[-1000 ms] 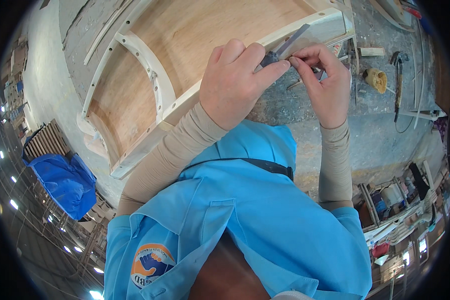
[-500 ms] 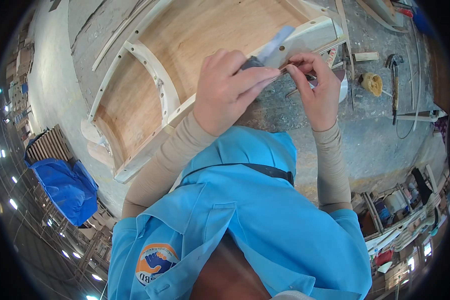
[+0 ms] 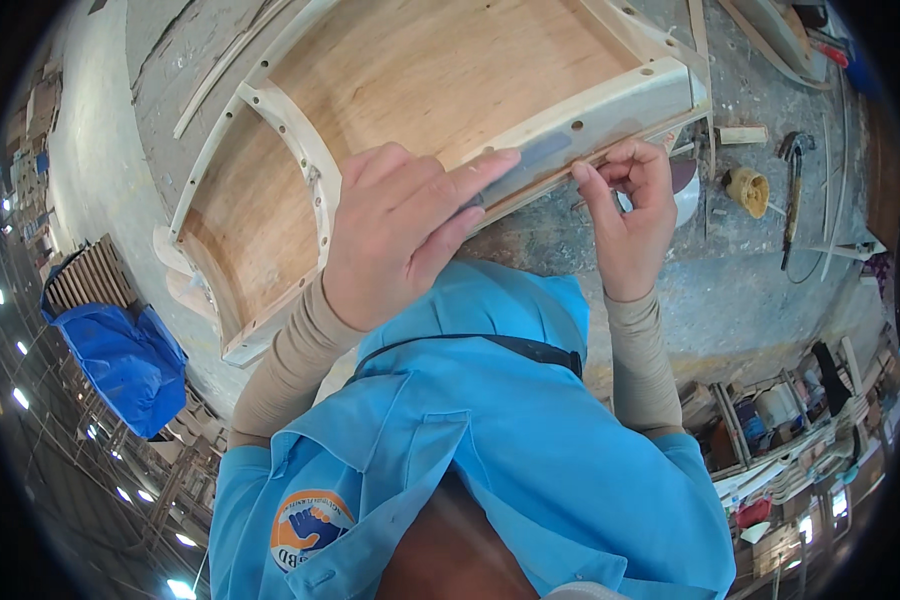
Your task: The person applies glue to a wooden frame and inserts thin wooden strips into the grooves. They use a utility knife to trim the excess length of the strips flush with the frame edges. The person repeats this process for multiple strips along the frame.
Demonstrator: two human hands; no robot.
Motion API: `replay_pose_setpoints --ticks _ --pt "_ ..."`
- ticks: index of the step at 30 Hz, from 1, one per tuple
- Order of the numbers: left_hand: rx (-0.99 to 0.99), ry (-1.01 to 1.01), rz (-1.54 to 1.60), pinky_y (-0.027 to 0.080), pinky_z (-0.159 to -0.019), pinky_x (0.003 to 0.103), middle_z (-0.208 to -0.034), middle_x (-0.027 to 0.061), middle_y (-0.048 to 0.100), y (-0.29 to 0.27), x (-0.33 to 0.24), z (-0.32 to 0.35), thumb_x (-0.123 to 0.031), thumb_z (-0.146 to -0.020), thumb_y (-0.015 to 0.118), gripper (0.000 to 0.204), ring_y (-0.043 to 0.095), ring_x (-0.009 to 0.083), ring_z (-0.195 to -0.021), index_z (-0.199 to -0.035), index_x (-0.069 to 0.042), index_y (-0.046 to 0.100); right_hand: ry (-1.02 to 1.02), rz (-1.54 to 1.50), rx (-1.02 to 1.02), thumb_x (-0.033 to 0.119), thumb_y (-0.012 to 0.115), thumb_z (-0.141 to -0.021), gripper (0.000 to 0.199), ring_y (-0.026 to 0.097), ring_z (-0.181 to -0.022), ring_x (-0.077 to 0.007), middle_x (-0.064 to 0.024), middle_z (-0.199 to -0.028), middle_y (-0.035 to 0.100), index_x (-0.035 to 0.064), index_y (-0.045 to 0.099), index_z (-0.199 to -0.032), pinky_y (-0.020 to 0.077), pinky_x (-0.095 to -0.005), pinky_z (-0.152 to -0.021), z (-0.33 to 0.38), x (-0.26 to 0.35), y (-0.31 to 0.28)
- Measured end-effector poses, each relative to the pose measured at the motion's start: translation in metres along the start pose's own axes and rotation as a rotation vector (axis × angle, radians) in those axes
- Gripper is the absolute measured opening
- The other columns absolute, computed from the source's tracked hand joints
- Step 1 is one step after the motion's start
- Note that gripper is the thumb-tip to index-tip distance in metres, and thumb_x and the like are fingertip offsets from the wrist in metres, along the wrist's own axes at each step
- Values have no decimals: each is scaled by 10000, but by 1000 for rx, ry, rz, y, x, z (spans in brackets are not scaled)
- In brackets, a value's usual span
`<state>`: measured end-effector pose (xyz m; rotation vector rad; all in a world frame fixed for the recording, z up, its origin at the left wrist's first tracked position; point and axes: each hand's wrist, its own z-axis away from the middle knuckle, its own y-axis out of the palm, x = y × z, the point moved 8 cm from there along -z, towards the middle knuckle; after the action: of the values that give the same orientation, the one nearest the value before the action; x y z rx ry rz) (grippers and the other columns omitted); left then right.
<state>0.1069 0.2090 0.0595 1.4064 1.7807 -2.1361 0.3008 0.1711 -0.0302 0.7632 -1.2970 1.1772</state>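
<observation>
Left hand point(image 3: 395, 235) presses a flat grey blade point(image 3: 530, 165) onto the curved pale wooden frame point(image 3: 610, 105); right hand point(image 3: 635, 210) pinches its edge.

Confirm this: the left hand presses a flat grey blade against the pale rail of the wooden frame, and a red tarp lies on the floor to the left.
Wrong colour. The head view shows a blue tarp. The left hand, flat grey blade and wooden frame are as stated.

A big wooden frame point(image 3: 410, 110) with a light brown board inside lies flat on the counter. A thin grey strip point(image 3: 542, 160) lies along its pale front edge.
</observation>
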Motion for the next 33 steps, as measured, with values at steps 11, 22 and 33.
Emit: replay_pose_setpoints --ticks 11,22,33 --pt "3 28 64 361 -725 343 -690 24 437 9 3 2 -71 -790 717 470 440 226 -687 -1258 -83 680 51 -58 29 57 752 -881 256 578 -786 -89 -33 -863 598 18 553 -1037 489 -239 -731 2 -6 2" --pt "-58 18 -4 372 -739 342 -681 25 450 1 -6 17 -70 -810 709 440 456 217 -696 -1250 -78 684 121 -303 38 73 706 -932 256 578 -763 -75 -27 -851 575 27 479 -1041 513 -225 -684 17 -20 14" --pt "-41 49 -53 364 -709 343 -677 22 442 4 1 6 -67 -780 712 456 455 220 -692 -1236 -96 700 155 -393 -35 72 699 -940 284 585 -749 -83 -39 -863 580 51 429 -1024 530 -233 -658 17 -20 21"
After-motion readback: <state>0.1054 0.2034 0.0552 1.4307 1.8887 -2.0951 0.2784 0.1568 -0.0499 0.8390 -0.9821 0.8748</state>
